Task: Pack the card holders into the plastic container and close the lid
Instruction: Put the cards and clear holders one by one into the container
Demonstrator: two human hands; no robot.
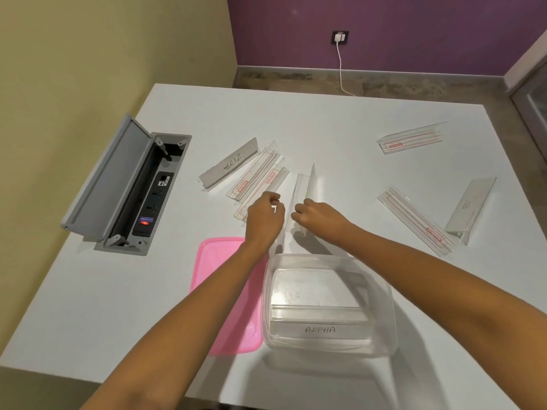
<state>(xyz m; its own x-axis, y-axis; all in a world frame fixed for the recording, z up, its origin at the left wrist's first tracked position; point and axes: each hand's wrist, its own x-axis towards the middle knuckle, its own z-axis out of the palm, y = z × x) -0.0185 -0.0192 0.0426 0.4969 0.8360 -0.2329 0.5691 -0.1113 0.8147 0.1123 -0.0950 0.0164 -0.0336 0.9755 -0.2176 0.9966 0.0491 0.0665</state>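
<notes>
A clear plastic container [391, 294] stands near me with one card holder marked ALPHA [319, 329] lying inside. Its pink lid [213, 261] lies flat to its left, partly under my left forearm. Just beyond the container a clear card holder [306, 184] stands on edge, with my left hand [265, 216] and my right hand [315, 216] closed on its near end from either side. A holder marked ZEBRA [228, 165] and two overlapping holders [257, 177] lie to the left. Three more holders [411, 140], [414, 220], [470, 208] lie to the right.
An open grey socket box [154, 190] is sunk into the white table [325, 119] at the left, its flap [106, 173] tilted up. The table's near edge runs close below the container. A charger cable [340, 66] hangs on the purple wall behind.
</notes>
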